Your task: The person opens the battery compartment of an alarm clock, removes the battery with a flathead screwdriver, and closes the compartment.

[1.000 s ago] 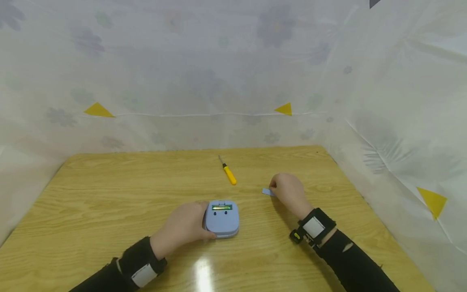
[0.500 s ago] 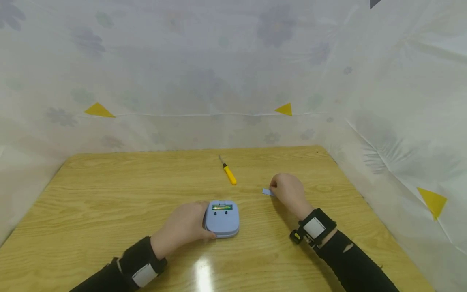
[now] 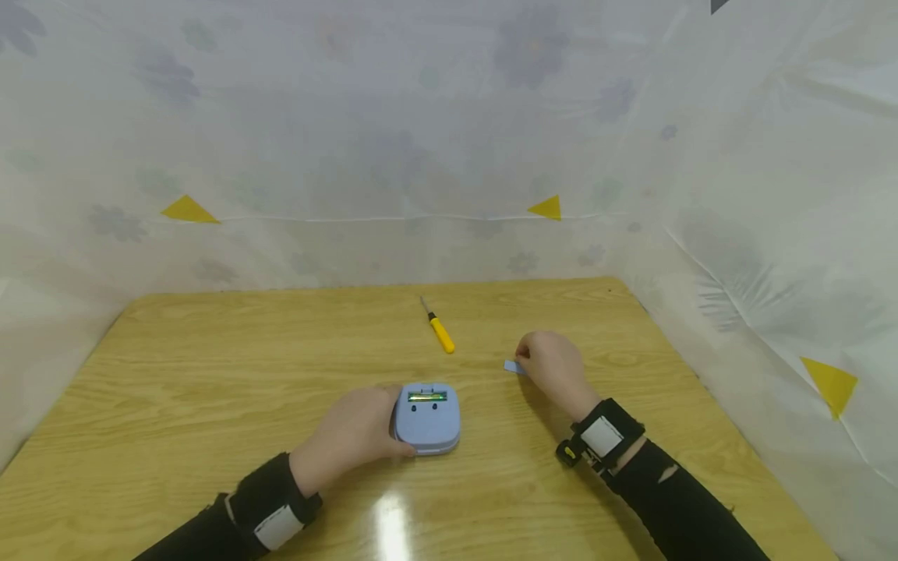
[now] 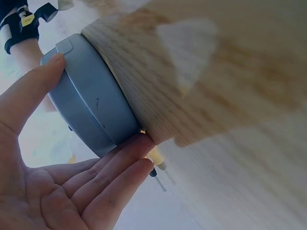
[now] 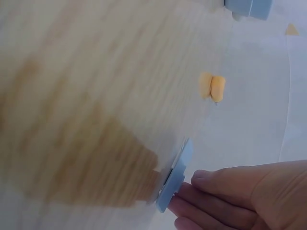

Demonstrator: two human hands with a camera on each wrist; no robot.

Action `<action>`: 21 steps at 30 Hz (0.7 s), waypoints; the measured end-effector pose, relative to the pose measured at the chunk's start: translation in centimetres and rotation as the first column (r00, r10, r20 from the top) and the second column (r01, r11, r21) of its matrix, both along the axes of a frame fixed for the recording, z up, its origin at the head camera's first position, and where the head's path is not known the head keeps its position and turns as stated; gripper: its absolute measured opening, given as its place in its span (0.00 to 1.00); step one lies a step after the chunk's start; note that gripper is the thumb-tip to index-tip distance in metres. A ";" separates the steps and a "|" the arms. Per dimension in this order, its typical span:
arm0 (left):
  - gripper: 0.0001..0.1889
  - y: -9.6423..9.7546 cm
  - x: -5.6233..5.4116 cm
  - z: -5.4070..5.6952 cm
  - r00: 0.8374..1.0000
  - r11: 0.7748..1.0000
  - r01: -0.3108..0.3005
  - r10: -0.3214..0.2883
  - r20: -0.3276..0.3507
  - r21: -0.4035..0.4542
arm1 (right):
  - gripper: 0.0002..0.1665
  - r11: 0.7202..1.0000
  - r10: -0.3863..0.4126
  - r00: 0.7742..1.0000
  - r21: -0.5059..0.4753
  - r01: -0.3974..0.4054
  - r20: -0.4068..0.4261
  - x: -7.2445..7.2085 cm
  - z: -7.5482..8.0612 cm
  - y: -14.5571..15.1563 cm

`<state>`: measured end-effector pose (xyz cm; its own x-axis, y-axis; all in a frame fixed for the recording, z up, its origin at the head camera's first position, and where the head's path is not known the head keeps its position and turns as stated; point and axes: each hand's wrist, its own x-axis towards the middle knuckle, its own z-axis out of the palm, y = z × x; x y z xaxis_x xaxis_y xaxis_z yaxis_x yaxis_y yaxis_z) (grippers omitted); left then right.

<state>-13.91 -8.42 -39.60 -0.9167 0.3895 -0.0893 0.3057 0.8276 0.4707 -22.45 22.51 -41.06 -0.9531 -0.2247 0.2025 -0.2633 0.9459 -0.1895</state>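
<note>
My left hand (image 3: 358, 432) grips a pale blue rounded-square device (image 3: 428, 428) by its left side, thumb at the near edge and fingers at the far edge. A green battery (image 3: 427, 397) shows in the slot on its upper face, above two small dark holes. In the left wrist view, the device's side wall (image 4: 96, 96) sits between thumb and fingers. Farther right, my right hand (image 3: 554, 366) holds the end of a small pale blue battery cover (image 3: 513, 366) at the table. The right wrist view shows fingertips behind this cover (image 5: 175, 179), with the thumb near its edge.
A screwdriver (image 3: 442, 335) with a yellow handle lies on the wooden table (image 3: 245, 366), beyond the device and between the hands. Floral white sheeting (image 3: 365, 156) hangs behind the table's far edge and along its right side.
</note>
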 end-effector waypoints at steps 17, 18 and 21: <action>0.42 -0.1 0.1 0.2 1.000 1.000 0.002 -0.002 0.011 0.013 | 0.05 0.996 0.045 0.999 0.074 -0.044 -0.009 -0.3 0.6 -3.6; 0.42 -0.1 0.1 0.2 1.000 1.000 0.002 -0.002 0.012 0.014 | 0.05 0.996 0.047 0.999 0.078 -0.047 -0.006 -0.3 0.5 -3.9; 0.41 0.0 0.1 0.3 1.000 1.000 0.002 -0.002 0.011 0.018 | 0.07 0.995 0.054 0.998 0.080 -0.055 0.020 -0.5 0.6 -5.0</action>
